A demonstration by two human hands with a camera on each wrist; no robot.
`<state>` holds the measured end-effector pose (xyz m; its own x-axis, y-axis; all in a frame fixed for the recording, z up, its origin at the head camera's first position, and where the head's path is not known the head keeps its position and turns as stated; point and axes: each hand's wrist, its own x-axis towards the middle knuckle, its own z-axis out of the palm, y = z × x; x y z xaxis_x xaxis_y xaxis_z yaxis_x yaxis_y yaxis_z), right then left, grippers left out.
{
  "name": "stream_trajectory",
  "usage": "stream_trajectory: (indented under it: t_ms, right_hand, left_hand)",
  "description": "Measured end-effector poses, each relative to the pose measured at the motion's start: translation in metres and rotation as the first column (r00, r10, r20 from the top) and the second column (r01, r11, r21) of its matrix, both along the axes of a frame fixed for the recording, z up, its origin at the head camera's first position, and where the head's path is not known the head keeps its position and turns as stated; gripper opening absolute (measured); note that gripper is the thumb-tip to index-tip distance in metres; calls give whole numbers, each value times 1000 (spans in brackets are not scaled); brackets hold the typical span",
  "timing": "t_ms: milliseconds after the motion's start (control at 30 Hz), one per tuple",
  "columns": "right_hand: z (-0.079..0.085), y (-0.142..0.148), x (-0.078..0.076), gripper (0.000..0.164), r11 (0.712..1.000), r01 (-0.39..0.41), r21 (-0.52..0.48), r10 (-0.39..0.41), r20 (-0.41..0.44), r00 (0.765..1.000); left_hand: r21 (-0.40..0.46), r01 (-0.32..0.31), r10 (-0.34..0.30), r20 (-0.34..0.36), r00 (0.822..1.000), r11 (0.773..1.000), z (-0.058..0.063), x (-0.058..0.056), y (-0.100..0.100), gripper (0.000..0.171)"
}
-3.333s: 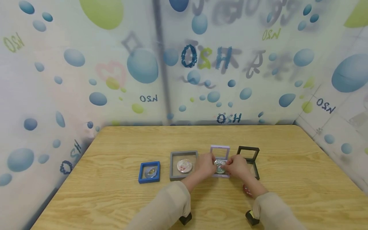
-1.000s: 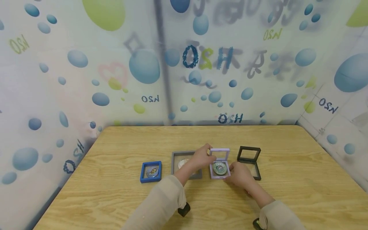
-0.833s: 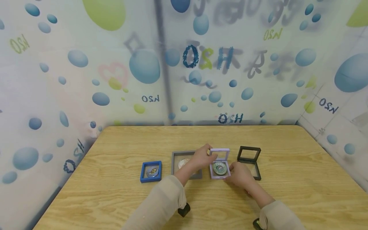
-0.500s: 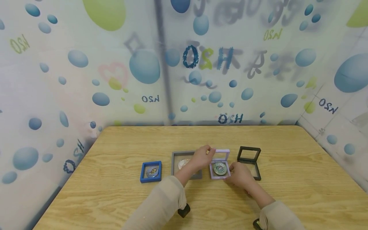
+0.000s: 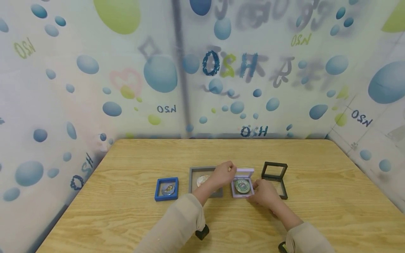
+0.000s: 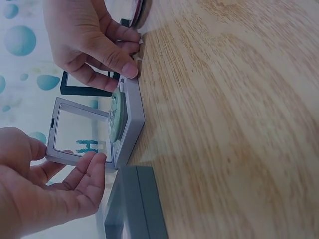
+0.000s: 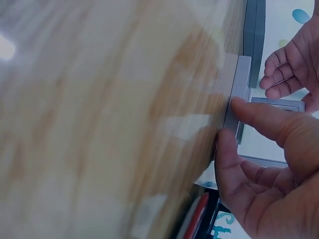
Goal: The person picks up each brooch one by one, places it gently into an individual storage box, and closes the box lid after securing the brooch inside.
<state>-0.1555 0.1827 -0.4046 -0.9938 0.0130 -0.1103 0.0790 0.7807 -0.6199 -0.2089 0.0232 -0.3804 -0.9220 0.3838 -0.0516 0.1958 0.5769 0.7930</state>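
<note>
A small lilac display case (image 5: pixel 245 170) stands with its hinged clear-windowed lid raised at an angle. In its base lies a round green button badge (image 5: pixel 242 186) with a cartoon print. My left hand (image 5: pixel 224 174) pinches the lid by its upper left corner, thumb and forefinger at the edge, as the left wrist view shows. My right hand (image 5: pixel 266 193) holds the base at its front right corner; thumb (image 7: pixel 259 117) and forefinger grip the rim in the right wrist view. Parts of the lid's left side are hidden behind the left hand.
Right of the lilac case stands a black case (image 5: pixel 274 164) with its lid up, partly behind the right hand. A grey case (image 5: pixel 191 181) with a pale badge (image 5: pixel 202 180) and a blue case (image 5: pixel 156 190) with a badge lie left. A red-edged disc (image 7: pixel 197 216) lies near the right hand.
Both hands have left the green badge, which now lies in the base. My left hand took the lid's corner and has tilted it lower; my right hand moved to the base's front corner.
</note>
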Motion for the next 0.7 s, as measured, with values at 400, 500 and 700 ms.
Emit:
stream_trajectory:
  t_ms: [400,500,700]
  right_hand:
    - [-1,0,0,40,1000,2,-16,-2,9,1000]
    - [-1,0,0,41,1000,-4,-9,4,-1,1000]
    - [-2,1,1,41,1000,-4,-25,3,-24,1000]
  left_hand:
    - [21,80,-81,95,992,997,4,6,-4,20]
    - [-25,100,-97,95,991,995,3,6,-4,19]
    - [-113,118,-111,67,992,987,1,10,-1,22]
